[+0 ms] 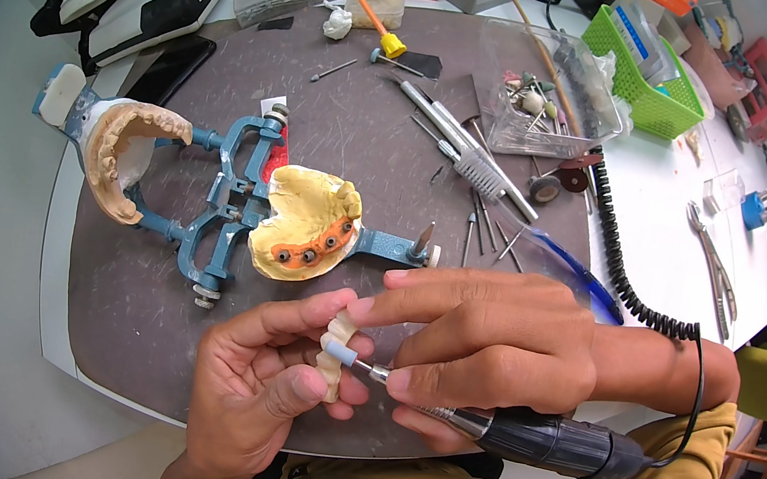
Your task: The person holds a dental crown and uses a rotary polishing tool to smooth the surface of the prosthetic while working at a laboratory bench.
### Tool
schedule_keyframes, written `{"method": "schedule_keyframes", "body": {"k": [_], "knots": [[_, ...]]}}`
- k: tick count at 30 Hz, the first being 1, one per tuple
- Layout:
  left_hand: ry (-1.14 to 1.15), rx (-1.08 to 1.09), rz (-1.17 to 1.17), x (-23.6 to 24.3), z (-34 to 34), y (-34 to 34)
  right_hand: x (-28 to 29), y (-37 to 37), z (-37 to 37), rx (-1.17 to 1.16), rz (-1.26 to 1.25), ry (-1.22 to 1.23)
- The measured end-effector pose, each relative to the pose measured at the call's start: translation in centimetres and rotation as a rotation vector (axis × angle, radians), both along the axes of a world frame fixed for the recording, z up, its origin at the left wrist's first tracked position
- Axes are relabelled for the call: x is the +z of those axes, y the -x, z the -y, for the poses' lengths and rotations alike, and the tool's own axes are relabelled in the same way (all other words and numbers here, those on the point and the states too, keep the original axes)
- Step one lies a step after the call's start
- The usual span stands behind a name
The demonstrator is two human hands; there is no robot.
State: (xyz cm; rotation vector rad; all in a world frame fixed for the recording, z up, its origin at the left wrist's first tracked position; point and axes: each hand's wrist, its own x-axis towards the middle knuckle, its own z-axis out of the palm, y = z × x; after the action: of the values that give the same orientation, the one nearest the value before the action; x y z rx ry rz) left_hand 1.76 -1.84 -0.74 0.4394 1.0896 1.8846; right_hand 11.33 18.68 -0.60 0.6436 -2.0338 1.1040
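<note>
Bridge (340, 327) is showing a cream colour, a smooth-looking surface and a narrow, scalloped outline of rounded tooth forms. It is standing nearly upright in view, between the person's 2 hands, near the front edge of the mat (137, 320). Left hand (251, 375) is gripping it between thumb and fingertips. Right hand (498, 345) is gripping the handpiece (562, 445), black and ribbed at the barrel, by its metal neck. The right forefinger is extending to the bridge's upper end; contact there cannot be told. The tip (341, 352), a matt pale blue cylinder, is lying across the bridge's middle, apparently touching.

Beyond, the yellow cast (289, 207) is carrying an orange strip (320, 248) with 4 dark, round metal openings. The beige cast (105, 161) is displaying a moulded tooth row. The articulator (208, 249), blue metal, is joining both casts and lying opened out. The mat is showing fine, pale scratches. The cord (618, 243) is hanging in tight black coils.
</note>
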Motion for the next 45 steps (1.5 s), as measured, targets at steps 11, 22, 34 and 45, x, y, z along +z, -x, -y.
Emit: {"method": "schedule_keyframes", "body": {"k": [11,22,34,45], "knots": [[0.03,0.02,0.007,0.2,0.0,-0.1,0.2,-0.5,0.1,0.01,0.064,0.041],[0.037,0.07,-0.017,0.3,-0.1,-0.4,0.7,-1.0,-0.3,0.061,0.13,0.032],[-0.003,0.064,-0.043,-0.1,-0.2,-0.4,0.4,-0.2,0.0,0.009,0.042,0.018],[-0.018,0.059,-0.024,-0.1,-0.1,-0.4,0.5,-0.8,-0.4,0.071,0.123,0.001]]}}
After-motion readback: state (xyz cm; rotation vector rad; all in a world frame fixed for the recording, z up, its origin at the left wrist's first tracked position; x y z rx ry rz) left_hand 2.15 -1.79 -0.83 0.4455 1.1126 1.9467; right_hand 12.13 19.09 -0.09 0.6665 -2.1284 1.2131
